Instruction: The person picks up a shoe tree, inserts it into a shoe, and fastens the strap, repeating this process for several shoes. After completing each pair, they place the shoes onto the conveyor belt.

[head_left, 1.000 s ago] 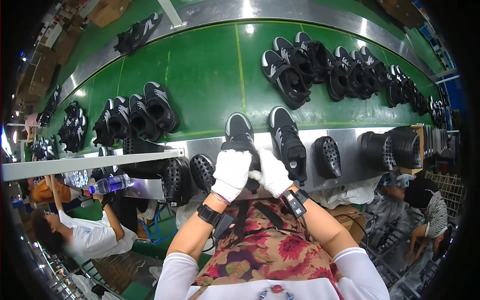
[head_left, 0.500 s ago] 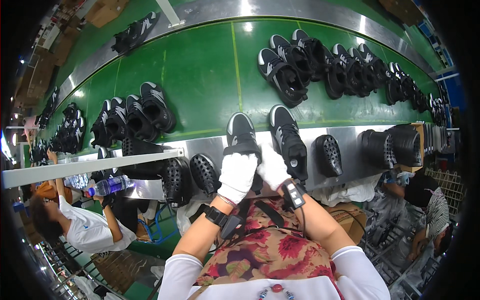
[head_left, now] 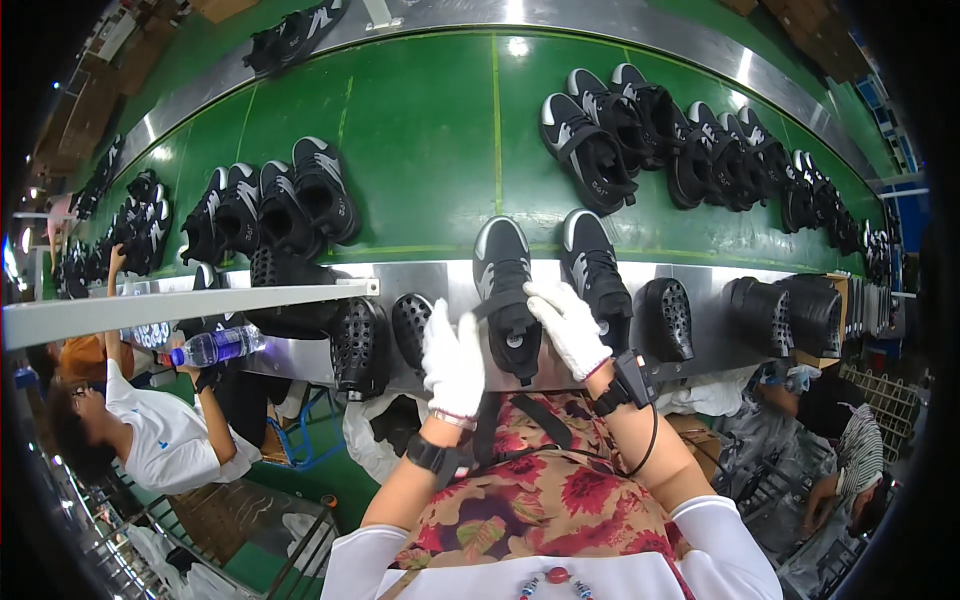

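Observation:
Two black sneakers with grey-silver toes stand side by side on the metal ledge before me, toes pointing away. Across the left sneaker (head_left: 502, 262) runs a dark strap (head_left: 500, 303). My right hand (head_left: 572, 328), in a white glove, reaches in from the right with stretched fingers, their tips touching the strap's right end. Partly behind that hand stands the right sneaker (head_left: 592, 260). My left hand (head_left: 453, 358), also gloved, is just left of the left sneaker, thumb and fingers apart, holding nothing.
Black perforated shoe-shaped forms (head_left: 668, 318) line the ledge (head_left: 740, 352) on both sides. A pale metal bar (head_left: 190, 312) crosses at left. Several sneakers (head_left: 590, 150) sit on the green belt (head_left: 430, 130). A person (head_left: 165, 425) at left is near a bottle (head_left: 215, 345).
My left hand has come off the left sneaker and opened, moving left and slightly nearer. My right hand has moved onto the strap. The whole view has shifted a little.

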{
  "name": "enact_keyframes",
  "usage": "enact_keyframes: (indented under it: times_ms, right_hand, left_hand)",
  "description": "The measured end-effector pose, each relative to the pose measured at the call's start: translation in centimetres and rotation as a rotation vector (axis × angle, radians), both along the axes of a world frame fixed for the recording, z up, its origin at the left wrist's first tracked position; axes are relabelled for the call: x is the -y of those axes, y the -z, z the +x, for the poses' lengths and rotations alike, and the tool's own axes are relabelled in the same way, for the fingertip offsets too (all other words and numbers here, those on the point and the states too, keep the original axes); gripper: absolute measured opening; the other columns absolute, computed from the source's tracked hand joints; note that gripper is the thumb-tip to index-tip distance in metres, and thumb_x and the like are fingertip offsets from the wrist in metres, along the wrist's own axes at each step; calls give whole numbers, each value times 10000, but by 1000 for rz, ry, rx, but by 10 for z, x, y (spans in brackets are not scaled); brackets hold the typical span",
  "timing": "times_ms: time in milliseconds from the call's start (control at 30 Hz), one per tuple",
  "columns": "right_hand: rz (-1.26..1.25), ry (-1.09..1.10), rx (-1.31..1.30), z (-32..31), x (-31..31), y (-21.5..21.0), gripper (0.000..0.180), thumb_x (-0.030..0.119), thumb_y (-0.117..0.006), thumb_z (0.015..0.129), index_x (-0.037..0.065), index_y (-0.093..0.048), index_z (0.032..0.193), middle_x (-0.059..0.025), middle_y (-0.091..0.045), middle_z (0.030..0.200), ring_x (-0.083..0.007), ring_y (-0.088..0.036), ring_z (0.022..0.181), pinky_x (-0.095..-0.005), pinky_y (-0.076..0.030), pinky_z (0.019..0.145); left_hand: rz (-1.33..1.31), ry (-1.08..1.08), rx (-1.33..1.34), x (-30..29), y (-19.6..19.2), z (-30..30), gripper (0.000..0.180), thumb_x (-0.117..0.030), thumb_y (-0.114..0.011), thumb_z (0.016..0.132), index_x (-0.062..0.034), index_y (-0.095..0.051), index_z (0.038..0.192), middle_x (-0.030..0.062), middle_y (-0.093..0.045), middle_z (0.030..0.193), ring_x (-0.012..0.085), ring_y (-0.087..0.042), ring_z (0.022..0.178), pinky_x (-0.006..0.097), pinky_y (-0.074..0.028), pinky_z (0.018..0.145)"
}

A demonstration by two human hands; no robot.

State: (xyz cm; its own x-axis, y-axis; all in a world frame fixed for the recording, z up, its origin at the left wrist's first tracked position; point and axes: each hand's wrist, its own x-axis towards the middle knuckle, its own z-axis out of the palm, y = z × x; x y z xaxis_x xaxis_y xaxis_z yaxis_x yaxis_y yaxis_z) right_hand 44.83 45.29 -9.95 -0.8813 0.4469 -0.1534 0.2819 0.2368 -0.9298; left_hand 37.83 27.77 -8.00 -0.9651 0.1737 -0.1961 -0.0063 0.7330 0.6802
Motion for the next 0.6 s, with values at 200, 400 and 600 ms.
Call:
enact_keyframes:
  times_ms: [200,400,600]
  right_hand:
    - [49,-33,55,1,-3,-3,251,101,-637,929,25,-698,1160,-119,-665,1045,-227,-636,979,-311,-494,879]
    - [65,27,21,-7,7,1,246,105,-644,925,31,-696,1154,-134,-678,1045,-252,-646,987,-332,-501,890]
    - [543,-2,3,37,-10,-66,211,131,-674,883,71,-686,1086,-155,-658,1026,-337,-645,971,-406,-526,842]
  left_hand:
    - [642,-298,699,-7,27,-14,320,-189,-621,980,-17,-594,1249,80,-665,1014,130,-619,774,254,-526,603]
    - [587,-368,750,-9,37,-5,266,-104,-639,945,-6,-608,1190,76,-668,981,150,-625,798,293,-537,693]
    - [32,244,35,-2,17,10,496,-255,-668,908,24,-547,1300,225,-636,1199,395,-608,1119,453,-490,972]
